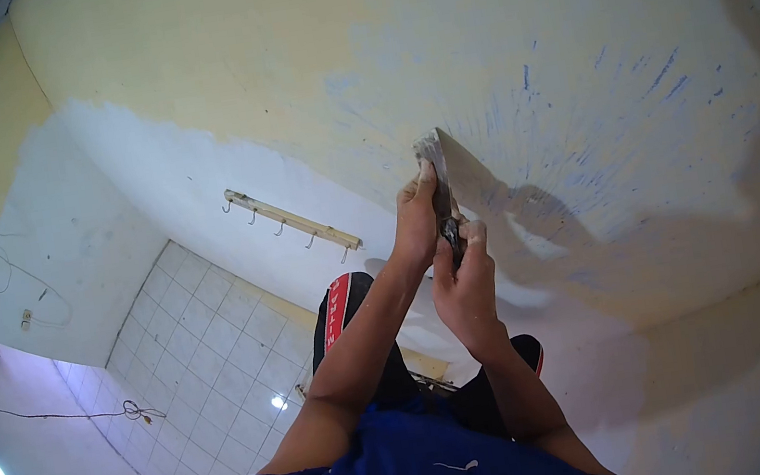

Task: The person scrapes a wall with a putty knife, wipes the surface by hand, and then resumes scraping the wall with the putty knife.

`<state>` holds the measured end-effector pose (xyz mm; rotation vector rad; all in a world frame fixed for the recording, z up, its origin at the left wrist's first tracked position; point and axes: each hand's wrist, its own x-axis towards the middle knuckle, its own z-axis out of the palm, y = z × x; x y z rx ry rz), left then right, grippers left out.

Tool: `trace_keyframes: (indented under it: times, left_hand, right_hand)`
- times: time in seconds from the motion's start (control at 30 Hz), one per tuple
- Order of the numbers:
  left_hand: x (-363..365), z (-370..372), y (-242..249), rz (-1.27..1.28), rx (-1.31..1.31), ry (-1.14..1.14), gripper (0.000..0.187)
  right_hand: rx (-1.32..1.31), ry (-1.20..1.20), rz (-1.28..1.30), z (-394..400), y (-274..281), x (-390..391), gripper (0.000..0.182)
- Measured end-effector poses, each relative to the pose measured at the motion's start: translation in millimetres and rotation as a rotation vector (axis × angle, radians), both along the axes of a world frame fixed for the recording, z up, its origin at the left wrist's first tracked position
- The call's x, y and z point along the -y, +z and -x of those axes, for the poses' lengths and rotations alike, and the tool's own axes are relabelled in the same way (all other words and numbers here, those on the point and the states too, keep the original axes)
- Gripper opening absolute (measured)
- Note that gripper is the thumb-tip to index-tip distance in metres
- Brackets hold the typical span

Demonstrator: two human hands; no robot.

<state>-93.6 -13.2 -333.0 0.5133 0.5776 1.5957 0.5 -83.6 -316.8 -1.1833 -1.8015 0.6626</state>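
Note:
A putty knife with a smeared metal blade and a dark handle is held in both hands, its blade edge right at the wall. My left hand is closed on the blade, with the thumb lying along its face. Lower down, my right hand wraps round the handle. Blue streaks and scuffs spread over the pale, patchy wall to the right of the blade. The knife and my hands cast a shadow there.
A wooden rail with metal hooks is fixed to the wall at left. Beyond it lies a white tiled floor. A looped cord with a plug hangs at lower left, and a wall socket sits above it. My knees are close under my arms.

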Motion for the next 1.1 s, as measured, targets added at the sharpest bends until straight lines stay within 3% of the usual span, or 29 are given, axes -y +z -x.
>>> trace_keyframes:
  times: [0.07,0.13,0.17,0.33,0.4,0.47,1.1]
  left_hand:
    - [3,-1,-4,-0.006,-0.003,-0.015,0.043]
    - [4,-8,-13,0.051,-0.083,-0.042,0.044]
    - [3,-13,-18,0.065,-0.077,-0.015,0.045]
    - [2,-8,-15,0.025,-0.011,-0.028,0.044]
    - [4,-12,-19,0.011,0.029,-0.049,0.044]
    - [2,-14,-23,0.03,-0.004,-0.039,0.044]
    - [0,-7,-19,0.035,-0.012,-0.012,0.044]
  right_hand:
    - [0.03,-0.005,0.039,-4,-2,3,0.022]
    - [0.047,-0.01,-0.207,-11,-15,6,0.018]
    - [0.021,-0.009,-0.087,-15,-15,9,0.018]
    - [0.016,-0.035,-0.076,-6,-13,6,0.017]
    - [0.025,-0.012,0.007,-12,-12,8,0.024]
    - [0.066,-0.006,-0.096,-15,-17,5,0.026]
    - [0.016,0.006,0.025,-7,-11,1,0.021]
